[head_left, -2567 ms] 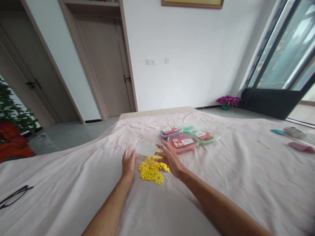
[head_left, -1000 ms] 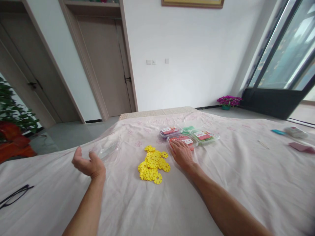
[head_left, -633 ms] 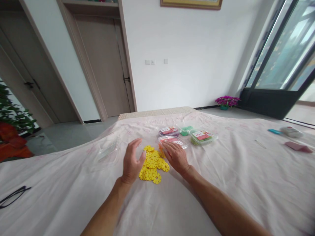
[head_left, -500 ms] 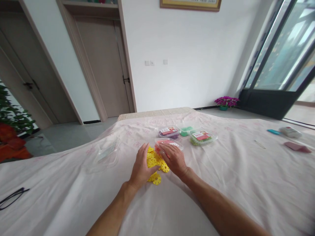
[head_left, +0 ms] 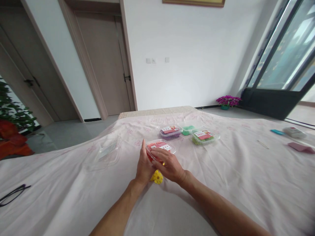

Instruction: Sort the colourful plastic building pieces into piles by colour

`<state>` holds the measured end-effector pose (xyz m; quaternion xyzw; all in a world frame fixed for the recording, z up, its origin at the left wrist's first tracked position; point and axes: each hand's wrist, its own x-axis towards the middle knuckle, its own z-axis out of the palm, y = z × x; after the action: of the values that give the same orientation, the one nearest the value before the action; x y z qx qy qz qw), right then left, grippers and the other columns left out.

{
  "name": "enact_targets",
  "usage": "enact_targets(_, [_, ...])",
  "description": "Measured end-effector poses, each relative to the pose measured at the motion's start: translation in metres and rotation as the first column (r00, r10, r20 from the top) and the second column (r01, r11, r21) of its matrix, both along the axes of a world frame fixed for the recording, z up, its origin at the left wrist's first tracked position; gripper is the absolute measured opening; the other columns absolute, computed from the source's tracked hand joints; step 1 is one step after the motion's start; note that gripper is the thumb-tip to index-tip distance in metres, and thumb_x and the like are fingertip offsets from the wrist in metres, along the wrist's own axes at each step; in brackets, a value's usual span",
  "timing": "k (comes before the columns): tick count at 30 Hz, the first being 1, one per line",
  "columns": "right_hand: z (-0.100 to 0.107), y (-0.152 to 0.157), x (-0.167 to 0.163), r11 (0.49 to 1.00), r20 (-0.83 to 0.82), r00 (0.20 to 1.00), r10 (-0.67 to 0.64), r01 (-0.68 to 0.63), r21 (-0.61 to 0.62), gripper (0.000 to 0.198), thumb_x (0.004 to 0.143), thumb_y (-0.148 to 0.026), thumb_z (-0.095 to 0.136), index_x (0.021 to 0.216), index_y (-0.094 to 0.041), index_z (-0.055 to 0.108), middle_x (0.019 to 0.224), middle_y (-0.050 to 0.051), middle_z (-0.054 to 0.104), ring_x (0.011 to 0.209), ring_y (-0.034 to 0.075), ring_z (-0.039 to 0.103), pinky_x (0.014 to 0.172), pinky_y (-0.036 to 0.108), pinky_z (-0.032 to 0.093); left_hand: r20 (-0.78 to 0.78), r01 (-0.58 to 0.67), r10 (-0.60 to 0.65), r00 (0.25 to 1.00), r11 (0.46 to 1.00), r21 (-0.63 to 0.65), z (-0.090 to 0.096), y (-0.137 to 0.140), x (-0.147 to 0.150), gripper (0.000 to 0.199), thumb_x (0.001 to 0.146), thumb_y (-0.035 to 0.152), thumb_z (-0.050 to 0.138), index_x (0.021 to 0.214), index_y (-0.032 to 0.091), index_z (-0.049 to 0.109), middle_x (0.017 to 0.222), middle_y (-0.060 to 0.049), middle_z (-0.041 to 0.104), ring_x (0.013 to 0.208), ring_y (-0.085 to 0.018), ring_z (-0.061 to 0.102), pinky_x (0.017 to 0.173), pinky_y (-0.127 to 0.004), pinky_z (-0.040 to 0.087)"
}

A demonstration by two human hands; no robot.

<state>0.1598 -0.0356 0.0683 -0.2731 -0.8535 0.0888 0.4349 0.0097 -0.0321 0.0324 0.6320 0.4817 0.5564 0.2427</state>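
Observation:
My left hand [head_left: 145, 167] stands on edge at the left, its fingers stretched out along the left side of a clear lidded box of red pieces [head_left: 161, 144]. From the right, my right hand [head_left: 169, 165] reaches across with fingers straight, covering the near part of that box. The two hands meet at the thumbs. A yellow notched disc [head_left: 157, 177] shows just below them on the cloth, with bits of yellow beside it. More of the yellow pile is hidden by my hands, and whether any discs are held between the palms is unclear.
Beyond lie a box of purple pieces [head_left: 170, 131], a green box [head_left: 187, 129] and a box of light-green pieces [head_left: 204, 136]. An open clear container [head_left: 108, 152] sits left, eyeglasses [head_left: 14, 193] at the near left. A pink item [head_left: 300, 147] lies far right on the tablecloth [head_left: 236, 177].
My right hand has moved left and met my left hand. The red box has shifted left, towards my left fingers. Most of the yellow discs are now out of sight.

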Motion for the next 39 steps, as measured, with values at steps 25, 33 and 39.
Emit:
enact_targets(25, [0.003, 0.020, 0.019, 0.724, 0.354, 0.718, -0.600, 0.675, -0.142, 0.039, 0.098, -0.039, 0.047, 0.133, -0.024, 0.055, 0.131, 0.012, 0.057, 0.115, 0.027, 0.056, 0.092, 0.039, 0.045, -0.225, -0.175, 0.221, 0.949, 0.963, 0.207, -0.005, 0.002, -0.016, 0.113, 0.067, 0.042, 0.082, 0.156, 0.020, 0.016, 0.149, -0.020, 0.043, 0.136, -0.033, 0.046, 0.109, -0.048, 0.043])
enact_targets(33, [0.012, 0.022, 0.023, 0.735, 0.405, 0.814, -0.416, 0.563, -0.377, 0.040, 0.101, -0.038, 0.038, 0.134, -0.017, 0.049, 0.116, 0.012, 0.065, 0.101, 0.022, 0.063, 0.082, 0.029, 0.043, -0.295, -0.163, 0.278, 0.914, 0.918, 0.361, -0.005, 0.000, -0.012, 0.108, 0.071, 0.042, 0.081, 0.156, 0.020, 0.017, 0.143, -0.020, 0.046, 0.132, -0.033, 0.048, 0.106, -0.051, 0.044])
enact_targets(39, [0.004, 0.029, 0.027, 0.883, 0.470, 0.850, -0.238, 0.391, -0.259, 0.032, 0.102, -0.028, 0.034, 0.105, -0.018, 0.064, 0.111, 0.011, 0.067, 0.107, 0.022, 0.058, 0.088, 0.029, 0.041, -0.312, -0.061, 0.184, 0.932, 0.929, 0.366, -0.006, -0.004, -0.011, 0.098, 0.078, 0.040, 0.075, 0.156, 0.024, 0.017, 0.137, -0.017, 0.052, 0.127, -0.029, 0.052, 0.103, -0.048, 0.048])
